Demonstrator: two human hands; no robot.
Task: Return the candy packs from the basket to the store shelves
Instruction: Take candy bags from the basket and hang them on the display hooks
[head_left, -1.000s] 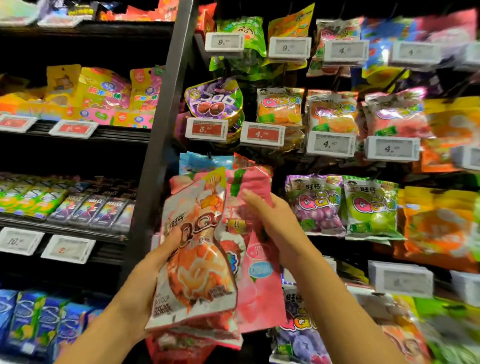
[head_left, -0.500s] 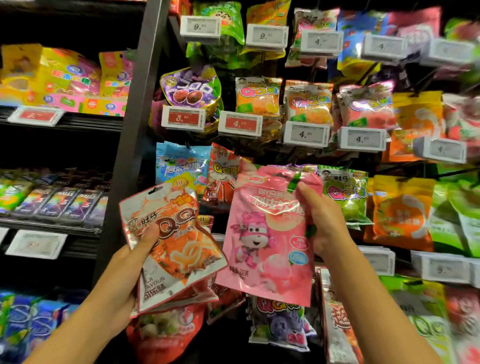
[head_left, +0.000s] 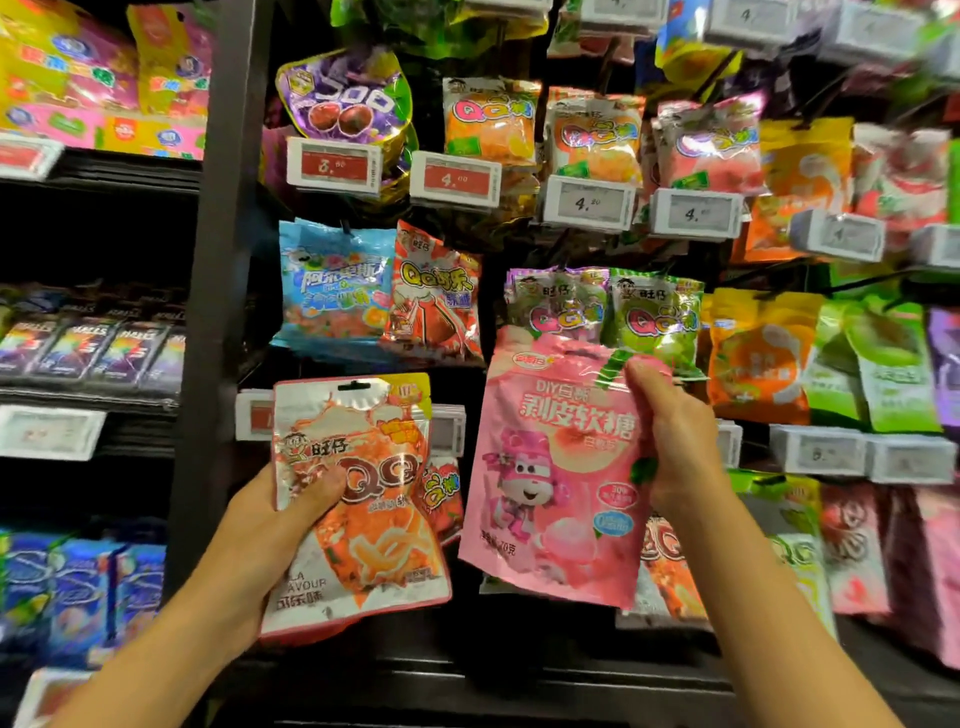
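Two hands up in front of the candy display, each w/ a pack.

Left hand (head_left: 280, 525) – thumb curled over the front of an orange-and-white cola pack (head_left: 358, 509), fingers behind it; more packs stacked behind that one, a strawberry-red edge peeking out at its right side. Pack held upright, near and low, left of centre, in front of a price tag on the lower rail.

Right hand (head_left: 675, 441) – pinches the right edge of a pink peach pack (head_left: 556, 467), thumb on the front near the top corner, fingers wrapped behind. Pack hangs a bit tilted, bottom swung left, just right of the cola pack and apart from it. Its top overlaps the lower part of the purple grape pack (head_left: 550, 306) and green apple pack (head_left: 657, 312) hanging on pegs behind.

Further back: blue gummy pack (head_left: 332, 291) and red cola pack (head_left: 436, 296) on pegs above the left hand. Row above has price tags, red ones (head_left: 335, 166) at left, white ones at right. Dark upright post (head_left: 218, 260) splits this bay from the shelves at far left – mint boxes (head_left: 93, 343) lying there. Right side blurry, can't read labels.
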